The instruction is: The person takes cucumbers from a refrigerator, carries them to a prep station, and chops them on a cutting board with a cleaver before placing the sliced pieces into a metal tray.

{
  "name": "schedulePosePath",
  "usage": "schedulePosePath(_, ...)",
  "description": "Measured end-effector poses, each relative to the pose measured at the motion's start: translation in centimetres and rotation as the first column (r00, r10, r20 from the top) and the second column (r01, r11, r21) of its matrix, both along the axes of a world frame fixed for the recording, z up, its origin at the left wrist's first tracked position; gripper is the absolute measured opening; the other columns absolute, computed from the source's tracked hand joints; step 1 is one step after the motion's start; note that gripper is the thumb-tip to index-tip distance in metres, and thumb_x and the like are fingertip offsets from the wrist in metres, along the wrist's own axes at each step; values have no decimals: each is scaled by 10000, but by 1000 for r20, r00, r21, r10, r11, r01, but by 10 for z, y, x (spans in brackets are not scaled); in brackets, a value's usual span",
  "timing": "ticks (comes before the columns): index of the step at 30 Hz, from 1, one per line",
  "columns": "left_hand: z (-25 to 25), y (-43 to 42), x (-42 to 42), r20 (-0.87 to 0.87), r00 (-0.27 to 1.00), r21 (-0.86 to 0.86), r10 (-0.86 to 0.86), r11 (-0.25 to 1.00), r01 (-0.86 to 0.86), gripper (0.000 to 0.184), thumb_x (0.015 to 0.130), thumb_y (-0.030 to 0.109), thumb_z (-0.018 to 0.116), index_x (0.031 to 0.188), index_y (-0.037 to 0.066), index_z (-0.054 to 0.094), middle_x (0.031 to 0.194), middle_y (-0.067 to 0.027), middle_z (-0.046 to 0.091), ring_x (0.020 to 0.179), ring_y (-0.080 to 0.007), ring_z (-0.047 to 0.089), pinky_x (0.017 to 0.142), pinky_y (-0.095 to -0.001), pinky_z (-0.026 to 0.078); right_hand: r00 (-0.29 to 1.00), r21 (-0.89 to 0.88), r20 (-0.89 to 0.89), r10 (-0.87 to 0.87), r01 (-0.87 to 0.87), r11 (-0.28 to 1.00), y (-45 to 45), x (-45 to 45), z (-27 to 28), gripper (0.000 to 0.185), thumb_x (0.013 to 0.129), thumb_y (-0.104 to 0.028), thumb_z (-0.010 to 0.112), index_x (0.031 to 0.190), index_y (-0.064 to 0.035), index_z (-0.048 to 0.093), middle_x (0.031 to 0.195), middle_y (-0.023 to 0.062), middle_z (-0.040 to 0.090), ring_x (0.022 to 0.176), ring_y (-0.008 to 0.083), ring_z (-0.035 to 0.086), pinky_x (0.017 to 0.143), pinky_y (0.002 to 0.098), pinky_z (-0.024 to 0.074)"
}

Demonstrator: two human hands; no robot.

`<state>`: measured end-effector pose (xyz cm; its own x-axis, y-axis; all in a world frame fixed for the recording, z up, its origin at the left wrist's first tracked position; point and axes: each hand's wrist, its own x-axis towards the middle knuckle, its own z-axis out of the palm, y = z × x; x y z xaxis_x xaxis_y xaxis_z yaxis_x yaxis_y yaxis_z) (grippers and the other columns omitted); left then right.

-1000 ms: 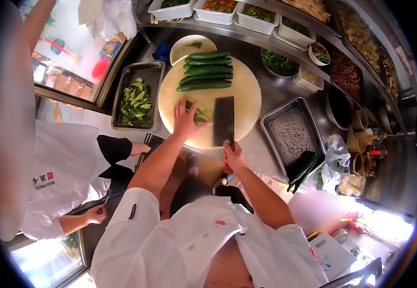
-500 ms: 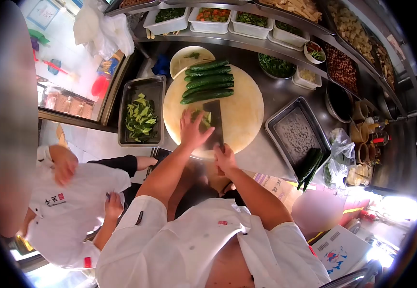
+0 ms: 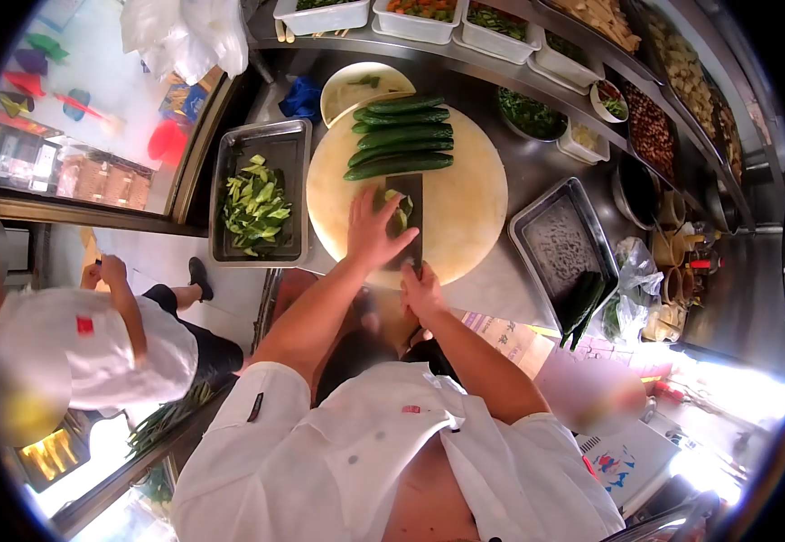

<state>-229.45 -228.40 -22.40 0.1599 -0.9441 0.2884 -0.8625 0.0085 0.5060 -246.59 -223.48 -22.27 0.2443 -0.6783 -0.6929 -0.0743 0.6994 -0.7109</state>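
A round cutting board [image 3: 469, 212] bears several whole cucumbers [image 3: 401, 149] lying side by side near its far edge. My right hand [image 3: 422, 291] is closed round the handle of a cleaver [image 3: 408, 226], whose broad blade lies flat over the board. Cut green pieces [image 3: 401, 210] rest on the blade, partly hidden by my left hand [image 3: 376, 230], which is spread against them with the thumb across the blade. Left of the board, a metal tray [image 3: 215, 237] holds cut green pieces [image 3: 254, 206].
Right of the board, a metal tray [image 3: 530, 237] holds dark cucumbers [image 3: 582, 303] beside a plastic bag [image 3: 632, 271]. A bowl [image 3: 336, 90] touches the board's far side. Food containers [image 3: 415, 25] line the shelf behind. A person in white [image 3: 130, 339] stands at the left.
The cleaver has moved left and under the cut pieces, beside my left hand. The co-worker at the left has moved and turned. The view has shifted slightly.
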Motion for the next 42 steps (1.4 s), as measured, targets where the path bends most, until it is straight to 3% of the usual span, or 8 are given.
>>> schedulePosePath(6,0,6,25,-243,970,-69,3,997,-20,574,813,339,801,1348,185,663,1466,-293,470,1310,-498,499,1093,-528,452,998,-79,-8,59,-59,995,11,42,-2,290,1030,-339,633,995,-93,482,700,9,494,483,131,462,436,320,416)
schedulePosePath(19,11,40,162,-250,913,-84,322,933,-351,506,798,293,807,1269,144,697,1427,-253,533,1278,-453,546,1070,-491,468,963,141,181,201,-228,963,19,182,37,246,1049,-273,610,1032,-72,470,673,17,469,454,133,462,390,316,403)
schedulePosePath(23,-16,30,230,-355,814,-133,459,837,-530,450,867,335,761,1262,130,700,1415,-266,536,1301,-465,525,1089,-521,454,902,-56,-5,432,-431,900,-1,225,44,318,1035,-342,595,1036,-39,498,688,65,550,459,200,530,418,347,470)
schedulePosePath(28,-21,37,285,8,849,-167,528,838,-520,356,903,244,736,1233,113,707,1321,-230,604,1245,-441,559,1067,-498,458,783,-320,-481,395,-576,752,-19,195,90,357,1018,-361,580,1028,-6,548,819,229,685,719,401,714,583,502,549)
schedulePosePath(31,21,40,271,-157,927,24,340,940,-340,281,900,191,723,1165,100,712,1207,-176,649,1163,-400,596,1013,-488,480,785,-455,-569,245,-549,701,-18,134,97,347,1014,-364,599,1046,-21,557,848,251,695,811,484,678,689,535,531)
schedulePosePath(32,21,40,252,-86,965,-89,250,962,-257,235,890,159,714,1115,90,707,1126,-136,661,1100,-372,616,961,-486,499,795,-419,-556,241,-519,745,-19,112,105,337,1012,-355,609,1048,-23,558,845,250,694,815,503,666,701,538,525)
schedulePosePath(37,21,9,169,-94,983,23,-160,986,163,317,866,182,732,1158,69,683,1179,-135,642,1153,-380,582,984,-469,504,754,-437,-655,57,-439,785,-10,11,118,324,992,-327,665,1007,-17,572,774,213,661,744,432,673,652,491,507)
schedulePosePath(42,-15,-3,169,12,994,186,-109,977,105,179,864,122,697,1037,76,690,1085,-138,644,1069,-367,621,897,-470,537,725,-303,-684,87,-390,869,-8,-55,114,350,999,-358,644,1011,-14,585,809,228,665,812,453,660,717,499,502)
